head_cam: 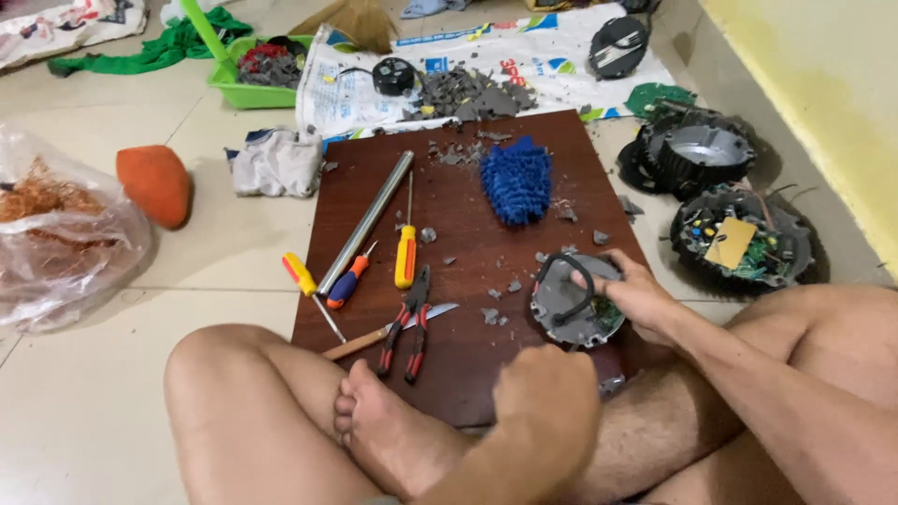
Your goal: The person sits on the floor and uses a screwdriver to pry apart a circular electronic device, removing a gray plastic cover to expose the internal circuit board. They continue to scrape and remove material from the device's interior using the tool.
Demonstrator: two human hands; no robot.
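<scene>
Sitting cross-legged on the floor, I have a dark brown board point(468, 355) in front of my legs. My right hand point(634, 297) is at the board's right edge, with its fingers curled onto a round grey part point(566, 309). The part lies flat near the board's near right corner, and a black wire loop point(558, 285) sits on top of it. My fingers press on the part's right side, so this hand is partly closed on it. My left hand point(545, 397) is a closed fist at the board's near edge, just below the grey part. I cannot tell if it holds anything (the back of the fist hides the inside).

Along the board's left side lie my tools. A long silver tube point(366, 223) slants from the far middle toward the left edge. Beside it are a yellow-handled screwdriver point(405, 254) and a red and blue screwdriver point(347, 283). Another screwdriver with a yellow and red handle point(301, 276) hangs off the left edge. Red-handled pliers point(408, 327) lie near the near edge, across a knife with a wooden handle point(393, 330). A fuzzy blue cloth point(516, 180) lies near the far edge. Small grey bits are spread over the middle.

Off the board's right edge, on the tiles, sit two round black shells point(720, 187) with wires inside
</scene>
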